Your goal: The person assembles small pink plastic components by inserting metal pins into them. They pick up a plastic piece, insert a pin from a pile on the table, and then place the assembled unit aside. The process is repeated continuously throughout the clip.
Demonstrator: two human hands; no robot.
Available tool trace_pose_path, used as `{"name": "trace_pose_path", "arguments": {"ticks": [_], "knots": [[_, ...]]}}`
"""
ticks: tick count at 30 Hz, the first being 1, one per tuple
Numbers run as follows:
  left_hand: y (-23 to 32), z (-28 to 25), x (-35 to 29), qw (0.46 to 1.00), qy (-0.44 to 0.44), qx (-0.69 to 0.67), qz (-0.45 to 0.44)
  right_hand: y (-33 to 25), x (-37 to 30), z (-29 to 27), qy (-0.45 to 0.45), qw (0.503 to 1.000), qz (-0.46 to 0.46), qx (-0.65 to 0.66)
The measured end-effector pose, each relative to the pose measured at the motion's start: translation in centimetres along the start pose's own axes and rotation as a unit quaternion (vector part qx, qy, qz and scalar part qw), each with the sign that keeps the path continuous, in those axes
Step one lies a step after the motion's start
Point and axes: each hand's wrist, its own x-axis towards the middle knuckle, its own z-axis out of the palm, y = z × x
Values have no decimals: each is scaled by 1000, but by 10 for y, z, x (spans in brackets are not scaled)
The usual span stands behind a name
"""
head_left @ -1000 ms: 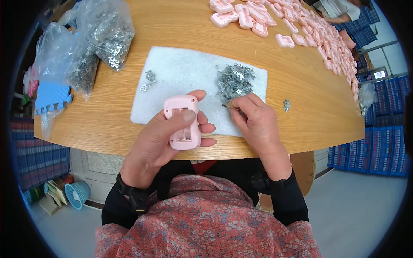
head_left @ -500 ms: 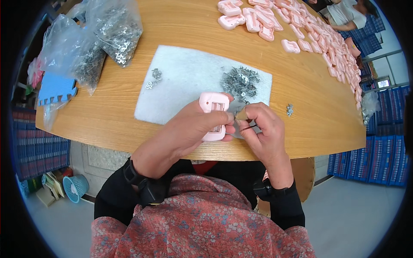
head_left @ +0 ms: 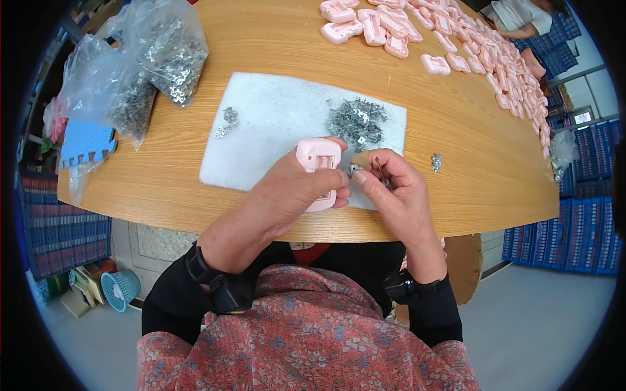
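Note:
My left hand (head_left: 283, 189) is closed round a pink plastic casing (head_left: 315, 149) with a rectangular recess, its thumb lying across the face. Just right of the casing, my right hand (head_left: 405, 199) pinches a small metal clip (head_left: 355, 168) between thumb and index finger. A tan covering (head_left: 360, 158) wraps that index fingertip. Tucked among the right fingers is a thin dark tool (head_left: 379, 164), mostly hidden, so its kind is unclear. Beyond both hands, a heap of small metal clips (head_left: 357, 122) lies on a white foam sheet (head_left: 270, 107).
Smaller groups of metal parts lie at the sheet's left (head_left: 227, 120) and on the wooden table (head_left: 482, 195) at right (head_left: 436, 161). Many pink casings (head_left: 450, 39) cover the far right. Plastic bags of metal parts (head_left: 171, 55) and a blue foam mat (head_left: 85, 142) sit left. Another person (head_left: 521, 19) is beyond.
My right fingers have turned, so the metal clip now shows at their tips and the thin tool points upward instead of leftward. The casing stays in my left hand.

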Motion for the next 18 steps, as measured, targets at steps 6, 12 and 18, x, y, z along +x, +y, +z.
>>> {"name": "trace_pose_path", "arguments": {"ticks": [6,12,18], "knots": [[-1,1,-1,1000,4,4,3,-3,3,-6,45,995,27,88],[-1,0,-1,1000,3,-1,10,2,2,-6,54,987,51,-140],[-3,0,-2,1000,4,1,12,-7,-3,-1,-11,988,149,44]]}}
